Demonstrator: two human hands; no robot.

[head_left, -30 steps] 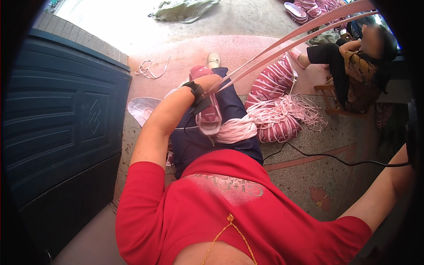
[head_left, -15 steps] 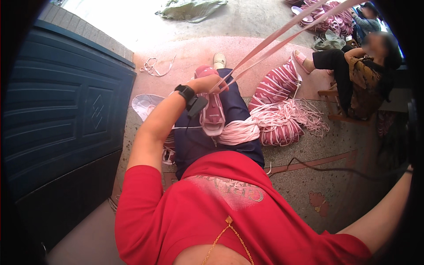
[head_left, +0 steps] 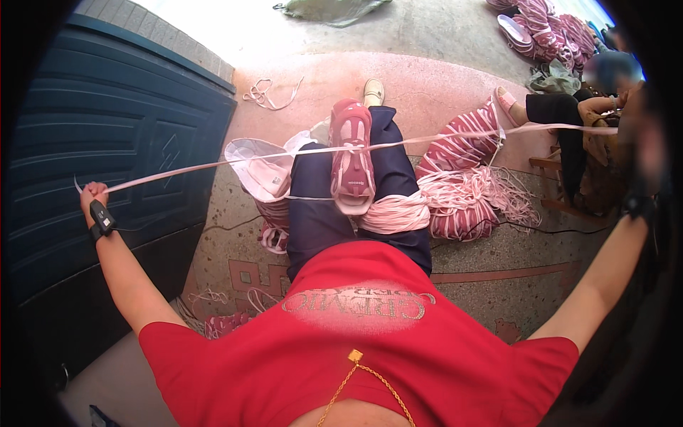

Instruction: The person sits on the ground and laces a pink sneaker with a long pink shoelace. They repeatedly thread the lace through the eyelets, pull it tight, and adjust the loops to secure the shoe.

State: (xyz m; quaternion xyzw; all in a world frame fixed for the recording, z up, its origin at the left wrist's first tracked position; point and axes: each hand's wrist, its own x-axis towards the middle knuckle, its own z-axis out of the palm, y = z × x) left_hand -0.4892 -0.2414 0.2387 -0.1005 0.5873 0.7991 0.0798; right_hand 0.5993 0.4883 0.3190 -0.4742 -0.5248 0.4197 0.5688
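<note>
A pale pink shoelace (head_left: 235, 163) is stretched wide from side to side, crossing a maroon and pink shoe upper (head_left: 353, 183) on my lap. My left hand (head_left: 94, 193), raised in front of the blue door, is closed around one end, a short tip sticking out beyond the fingers. At the far right rim, my right hand (head_left: 649, 153) is blurred; the taut lace runs up to it, but its fingers are hard to make out. A bundle of pink laces (head_left: 393, 213) lies over my right thigh, and a pale cord crosses my left thigh.
Stacked shoe uppers (head_left: 263, 171) stand by my left leg. To my right lie a tied maroon roll (head_left: 462, 139) and a heap of loose laces (head_left: 480, 188). A blue door (head_left: 128, 142) is at left. A seated person (head_left: 597, 135) is close on the right.
My left hand has swung from above the shoe upper out to the far left. My right arm has risen at the right. The lace, earlier running upward in two strands, now spans sideways.
</note>
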